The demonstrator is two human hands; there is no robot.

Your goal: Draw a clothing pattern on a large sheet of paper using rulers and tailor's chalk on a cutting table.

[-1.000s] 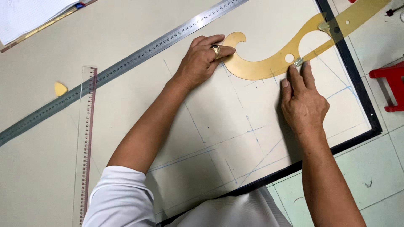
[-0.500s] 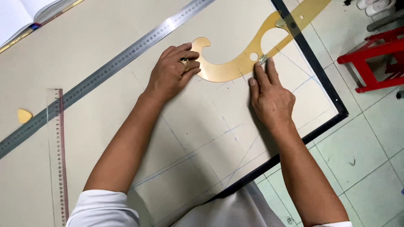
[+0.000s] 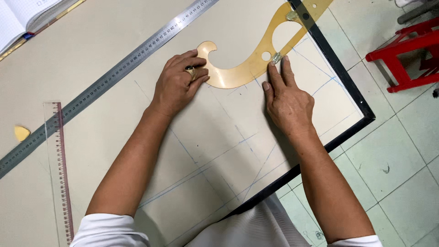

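so the biggest thing here is the wide beige sheet of pattern paper [image 3: 114, 91] spread flat over the black-edged work table [image 3: 347, 64], with thin blue drafting lines crossing it, and it runs right out to the table corner, i'd guess so the lines can be reached from where the person stands. lying diagonally across the paper is a long steel ruler [image 3: 114, 73], well apart from the hands, and near the left edge sits a narrow clear plastic ruler with red markings [image 3: 59, 169], both looking parked out of the way. the thing actually in use is the amber translucent french curve template [image 3: 247, 68], flat on the paper between the two hands with its long end running up past the table corner. the left hand [image 3: 176, 84] has its fingers spread and pressed down flat on the curled end, nothing gripped, just pinning it, probably so it won't slide. the right hand [image 3: 288, 98] lies flat too, first fingers stretched out and touching the curve's lower edge, with a small pale piece of chalk [image 3: 276, 58] at the fingertips, can't tell if it's properly pinched. off to the side there's a red plastic stool [image 3: 402, 55] on the tiled floor, an open notebook [image 3: 23, 16] top left, and a small yellow wedge of tailor's chalk [image 3: 21, 133] near the left edge.
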